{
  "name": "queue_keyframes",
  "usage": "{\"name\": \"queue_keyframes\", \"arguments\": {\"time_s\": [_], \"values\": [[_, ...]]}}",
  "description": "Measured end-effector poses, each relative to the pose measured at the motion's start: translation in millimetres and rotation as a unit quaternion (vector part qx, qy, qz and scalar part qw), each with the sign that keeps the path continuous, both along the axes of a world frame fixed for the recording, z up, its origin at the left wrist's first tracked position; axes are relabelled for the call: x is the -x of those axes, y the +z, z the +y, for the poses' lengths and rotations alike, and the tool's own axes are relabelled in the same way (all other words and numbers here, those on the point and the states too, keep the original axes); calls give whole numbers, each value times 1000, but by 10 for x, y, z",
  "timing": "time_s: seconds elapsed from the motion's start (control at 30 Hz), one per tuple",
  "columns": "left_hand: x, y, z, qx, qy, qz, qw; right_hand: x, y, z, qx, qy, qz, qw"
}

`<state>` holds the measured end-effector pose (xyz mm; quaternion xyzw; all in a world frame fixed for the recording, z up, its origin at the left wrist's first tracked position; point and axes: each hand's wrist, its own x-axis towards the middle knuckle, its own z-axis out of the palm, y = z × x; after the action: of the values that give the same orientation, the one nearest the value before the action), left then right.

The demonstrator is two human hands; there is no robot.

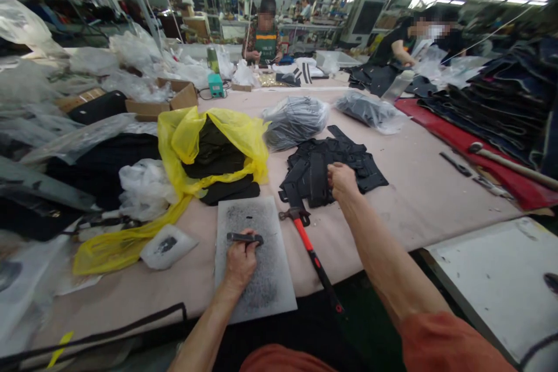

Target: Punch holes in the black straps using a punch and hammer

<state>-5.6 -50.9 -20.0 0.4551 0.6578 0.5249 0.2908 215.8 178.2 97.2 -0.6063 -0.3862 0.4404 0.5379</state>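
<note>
My left hand (240, 261) is closed on a short dark strip (244, 238), held over a whitish board (279, 288) whose surface is covered in dark marks. A small black piece (249, 217) lies near the board's top. My right hand (343, 180) is closed on a black fabric piece (319, 177) at the front of a pile of similar black pieces (370, 171). Between board and pile, a claw hammer (305, 238) with a red and black handle lies on the pink table cover, its head touching the pile's lower edge.
A yellow bag (257, 160) of dark fabric stands behind the board. Two clear bags (299, 119) of dark pieces lie beyond the pile. At the right are a mallet (514, 163), scissors (492, 187) and stacked denim (501, 104). People (265, 35) work across the table.
</note>
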Motion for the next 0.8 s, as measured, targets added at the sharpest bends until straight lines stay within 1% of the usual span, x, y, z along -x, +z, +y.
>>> {"name": "queue_keyframes", "arguments": {"time_s": [0.03,0.07,0.1,0.13,0.17,0.2,0.23,0.27,0.3,0.37,0.43,0.5,0.57,0.63,0.73,0.8], "values": [[10,26,3,3,7,-12,1000,-18,15,46,-15,-21,-25,999],[24,47,9,7,20,-27,999,-6,-10,21,-27,-14,-55,998],[44,60,15,14,37,-48,998,35,-72,-74,-34,19,-85,996],[67,65,23,23,57,-73,995,101,-167,-229,-39,76,-123,989],[92,63,29,33,79,-99,991,187,-284,-427,-36,153,-159,975],[118,57,33,42,100,-126,986,284,-412,-646,-25,219,-187,957],[142,52,34,47,118,-153,980,385,-540,-864,-14,269,-216,938],[164,54,30,49,129,-182,973,481,-654,-1062,-6,302,-240,922],[182,66,23,48,136,-215,966,567,-746,-1226,-1,320,-257,912],[203,128,-2,45,135,-297,944,694,-840,-1430,-10,333,-287,898],[206,229,-33,51,118,-380,916,766,-819,-1486,-33,339,-305,889],[199,334,-64,63,99,-445,888,816,-732,-1458,-47,353,-314,880],[192,417,-90,73,92,-494,862,878,-640,-1410,-44,369,-316,873],[188,476,-118,75,98,-530,839,963,-590,-1383,-40,381,-316,868],[190,557,-204,74,119,-577,804,1105,-605,-1418,-49,411,-303,858],[191,621,-315,73,137,-610,777,1187,-643,-1480,-54,438,-290,849]]}}
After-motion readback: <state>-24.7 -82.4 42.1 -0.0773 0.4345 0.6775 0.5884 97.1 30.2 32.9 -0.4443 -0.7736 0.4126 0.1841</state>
